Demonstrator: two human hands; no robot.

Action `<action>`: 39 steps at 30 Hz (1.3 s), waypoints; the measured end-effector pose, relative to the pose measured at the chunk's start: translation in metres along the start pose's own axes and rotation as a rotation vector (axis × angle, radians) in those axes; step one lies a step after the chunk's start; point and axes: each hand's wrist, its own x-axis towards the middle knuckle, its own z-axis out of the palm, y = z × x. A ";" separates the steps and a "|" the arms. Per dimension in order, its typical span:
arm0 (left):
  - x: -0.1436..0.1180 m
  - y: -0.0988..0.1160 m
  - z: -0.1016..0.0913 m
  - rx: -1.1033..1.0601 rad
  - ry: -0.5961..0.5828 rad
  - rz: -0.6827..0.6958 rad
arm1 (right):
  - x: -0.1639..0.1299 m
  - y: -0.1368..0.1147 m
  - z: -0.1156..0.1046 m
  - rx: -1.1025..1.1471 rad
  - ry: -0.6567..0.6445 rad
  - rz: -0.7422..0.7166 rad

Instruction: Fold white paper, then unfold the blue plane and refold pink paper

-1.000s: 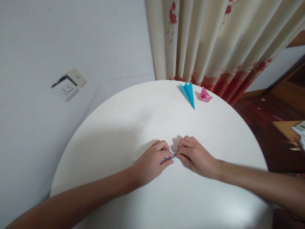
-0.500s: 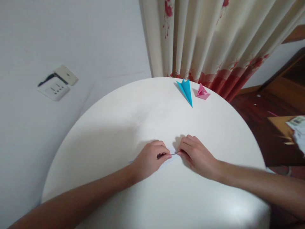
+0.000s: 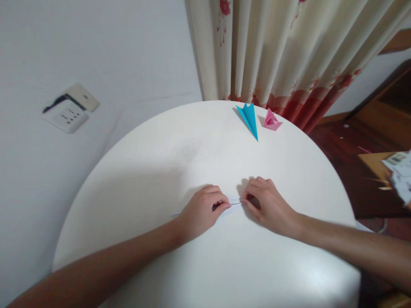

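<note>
A pale, bluish-white folded paper (image 3: 236, 203) lies low on the white round table (image 3: 205, 273), mostly hidden beneath my hands. My left hand (image 3: 205, 209) pinches its raised fold between thumb and fingertips, and a thin tip of the paper pokes out left of the wrist. Close on the right, my right hand (image 3: 265, 205) pinches the same fold at its other end, thumb and index finger together. A short stretch of the crease shows between the two hands.
Near the table's far edge lie a blue paper plane (image 3: 249, 119) and a pink folded paper piece (image 3: 271, 120). A patterned curtain (image 3: 263, 55) hangs behind them. On the left wall is a socket (image 3: 67, 115). A small wooden table with papers (image 3: 400, 171) stands at right.
My right hand has shifted slightly right along the fold, so the gap between the hands is a little wider. My left hand keeps its pinch. The view has tilted slightly.
</note>
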 end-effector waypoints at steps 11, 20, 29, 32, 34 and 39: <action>0.002 0.000 0.000 -0.005 -0.032 -0.027 | 0.000 -0.003 -0.001 -0.038 0.006 0.054; 0.002 0.000 -0.001 -0.026 -0.025 -0.013 | -0.004 0.011 -0.004 0.032 0.067 0.127; -0.001 -0.005 0.001 0.003 -0.031 0.101 | -0.033 -0.010 0.000 -0.132 0.062 -0.095; -0.001 -0.005 0.001 0.004 -0.030 0.119 | -0.038 -0.021 0.005 -0.275 -0.034 -0.147; 0.000 -0.004 0.001 0.003 -0.033 0.118 | -0.040 -0.022 0.008 -0.349 -0.055 -0.160; 0.001 -0.003 0.000 0.010 -0.040 0.100 | -0.048 -0.016 0.008 -0.499 -0.024 -0.119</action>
